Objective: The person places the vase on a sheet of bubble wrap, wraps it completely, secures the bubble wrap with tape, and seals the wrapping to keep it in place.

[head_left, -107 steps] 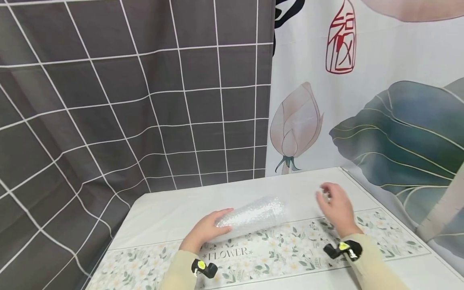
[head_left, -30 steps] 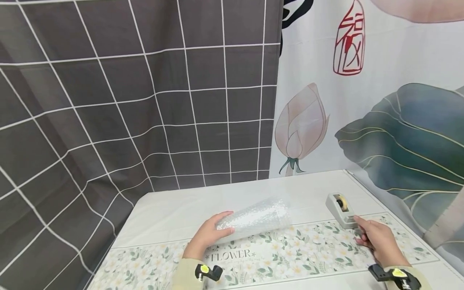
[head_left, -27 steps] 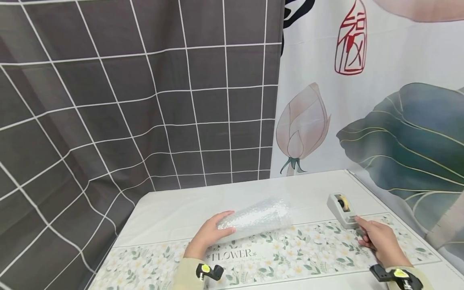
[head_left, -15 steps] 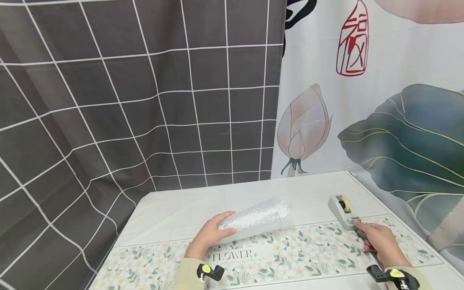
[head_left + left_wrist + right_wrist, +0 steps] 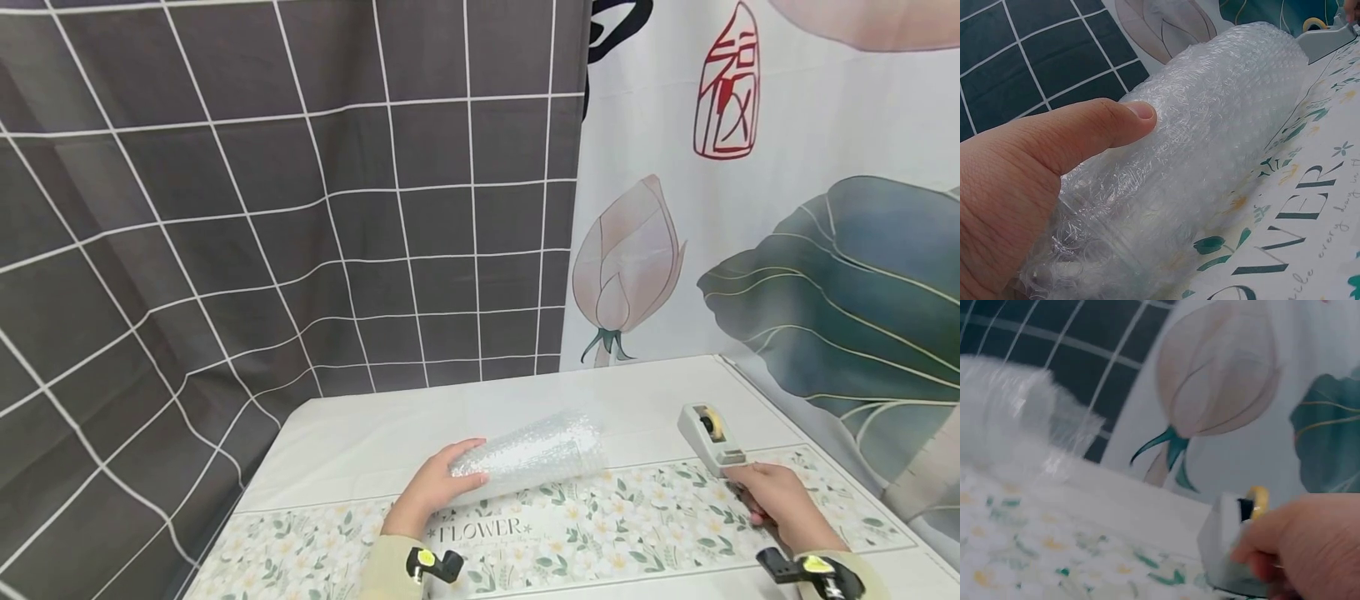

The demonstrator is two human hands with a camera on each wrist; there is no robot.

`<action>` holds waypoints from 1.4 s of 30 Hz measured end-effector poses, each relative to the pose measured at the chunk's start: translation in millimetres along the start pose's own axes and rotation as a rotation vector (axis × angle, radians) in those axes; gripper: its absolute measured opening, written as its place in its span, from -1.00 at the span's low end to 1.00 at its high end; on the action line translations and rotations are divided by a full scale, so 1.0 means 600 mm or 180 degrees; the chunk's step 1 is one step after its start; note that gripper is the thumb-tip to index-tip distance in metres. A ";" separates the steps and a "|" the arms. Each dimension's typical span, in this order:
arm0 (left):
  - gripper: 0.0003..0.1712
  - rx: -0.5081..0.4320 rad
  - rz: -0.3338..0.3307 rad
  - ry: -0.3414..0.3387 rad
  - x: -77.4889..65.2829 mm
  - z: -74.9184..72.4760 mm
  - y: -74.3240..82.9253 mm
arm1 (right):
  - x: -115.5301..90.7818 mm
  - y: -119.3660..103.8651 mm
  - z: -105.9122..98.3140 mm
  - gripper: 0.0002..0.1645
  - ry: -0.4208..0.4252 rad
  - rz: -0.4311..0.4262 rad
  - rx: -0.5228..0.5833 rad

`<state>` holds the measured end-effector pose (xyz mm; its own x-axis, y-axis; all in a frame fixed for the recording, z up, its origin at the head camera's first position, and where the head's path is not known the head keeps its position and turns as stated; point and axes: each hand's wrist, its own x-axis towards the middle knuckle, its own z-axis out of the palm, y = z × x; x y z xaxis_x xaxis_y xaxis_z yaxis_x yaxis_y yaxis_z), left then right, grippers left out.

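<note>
A roll of clear bubble wrap [image 5: 536, 450] lies slantwise on the table. My left hand [image 5: 431, 487] grips its near left end, with the thumb along the top side in the left wrist view; a fold of the wrap [image 5: 1110, 237] shows under the hand. At the right stands a grey-white tape dispenser [image 5: 708, 437] with a yellow roll of tape [image 5: 712, 423]. My right hand [image 5: 780, 500] is at its cutter end, thumb and forefinger pinched together there with the other fingers curled under. The tape's loose end is hidden by the fingers.
The white table cover [image 5: 405, 408] has a flower-printed band with the word FLOWER. A dark grid curtain [image 5: 420, 208] and a white curtain with a printed flower bud [image 5: 628, 258] hang behind the table.
The right hand has come to the tape dispenser, which was hidden behind it at first. Lately its fingertips have shifted slightly down and left at the cutter. The left hand stays on the bubble wrap.
</note>
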<state>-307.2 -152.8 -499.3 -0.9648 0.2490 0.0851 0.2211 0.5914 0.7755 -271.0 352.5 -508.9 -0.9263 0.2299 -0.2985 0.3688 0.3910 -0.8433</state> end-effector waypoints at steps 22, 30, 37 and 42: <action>-0.30 0.0604 0.0467 -0.0010 -0.004 -0.012 0.035 | -0.089 -0.167 0.336 -0.67 -0.2275 -0.2062 0.0619; -0.42 0.0626 0.0457 -0.0034 -0.007 -0.011 0.046 | -0.103 -0.183 0.403 -0.66 -0.1986 -0.1810 0.0835; -0.53 0.0668 0.0498 -0.0079 -0.009 -0.011 0.049 | -0.102 -0.184 0.412 -0.67 -0.1894 -0.1669 0.0891; -0.62 0.0587 0.0557 -0.0139 -0.012 -0.009 0.055 | -0.102 -0.182 0.412 -0.67 -0.1868 -0.1644 0.0883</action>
<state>-293.4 -139.3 -470.7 -0.9033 0.3904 0.1777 0.4103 0.6653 0.6237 -273.8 75.2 -509.1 -0.8919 -0.4507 0.0367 -0.0754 0.0683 -0.9948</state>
